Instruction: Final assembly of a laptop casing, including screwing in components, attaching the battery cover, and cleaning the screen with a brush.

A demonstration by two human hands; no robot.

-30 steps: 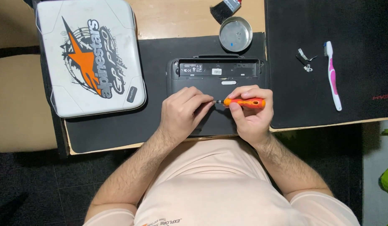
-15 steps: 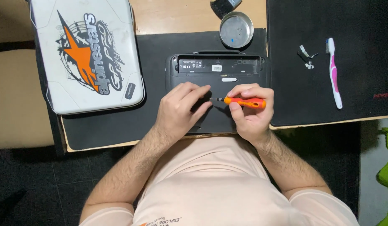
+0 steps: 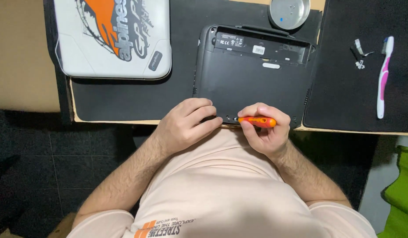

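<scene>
A black laptop (image 3: pixel 252 75) lies upside down on a black mat (image 3: pixel 177 94), its battery bay open along the far edge. My right hand (image 3: pixel 265 132) grips an orange-handled screwdriver (image 3: pixel 257 121) held level, its tip pointing left at the laptop's near edge. My left hand (image 3: pixel 186 125) rests on the near left corner of the laptop, fingers curled next to the screwdriver tip. The tip itself is partly hidden between the two hands.
A white case with an orange and black graphic (image 3: pixel 113 37) lies at the far left. A round metal dish (image 3: pixel 289 12) with small parts sits beyond the laptop. On the right mat (image 3: pixel 362 97) lie a pink and white toothbrush (image 3: pixel 383 77) and small metal pieces (image 3: pixel 359 55).
Both hands and the screwdriver have shifted from the laptop's middle down to its near edge, and the view has moved closer, showing more of the laptop's underside.
</scene>
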